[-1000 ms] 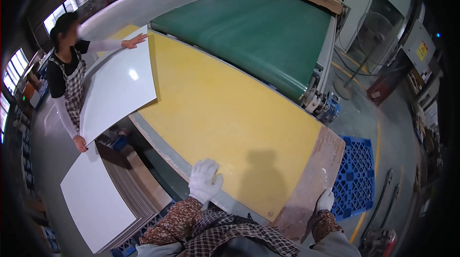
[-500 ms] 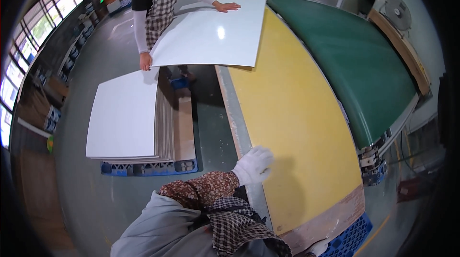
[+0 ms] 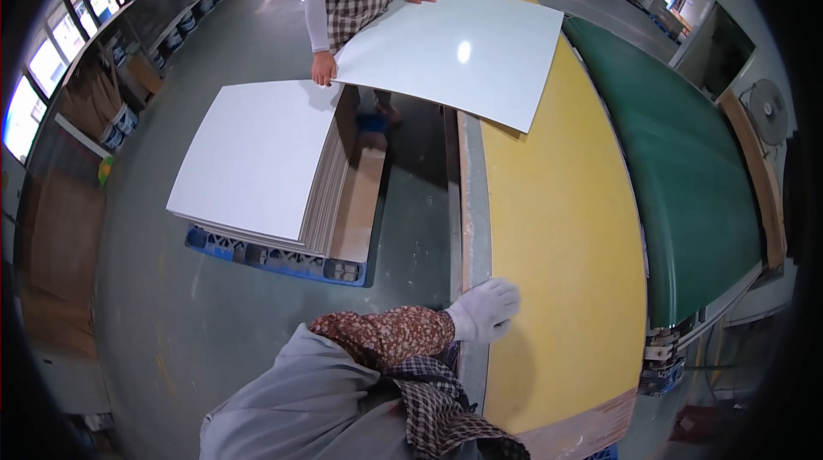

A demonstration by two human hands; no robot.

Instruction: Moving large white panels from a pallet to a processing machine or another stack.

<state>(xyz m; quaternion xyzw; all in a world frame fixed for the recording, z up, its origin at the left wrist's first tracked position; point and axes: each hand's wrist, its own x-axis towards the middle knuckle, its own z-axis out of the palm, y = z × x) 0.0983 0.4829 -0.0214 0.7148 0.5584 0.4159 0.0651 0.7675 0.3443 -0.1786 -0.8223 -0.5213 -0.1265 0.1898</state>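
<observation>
Grey concrete floor point(image 3: 163, 306) lies around the long yellow table point(image 3: 566, 228). I see my left hand point(image 3: 487, 309) in a white glove, fingers loosely spread, resting flat on the table's near edge and gripping nothing. Far across, a co-worker holds a white panel point(image 3: 454, 53) over the table. Beside it, white panels point(image 3: 261, 156) are stacked on a blue pallet point(image 3: 274, 258).

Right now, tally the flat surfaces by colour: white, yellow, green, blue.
White: 2, the loose sheet a co-worker holds over the table end, and the top sheet of the stack
Yellow: 1, the table top under the gloved left hand
Green: 1, the belt beside it
Blue: 1, the pallet under the stack
Total: 5
</observation>
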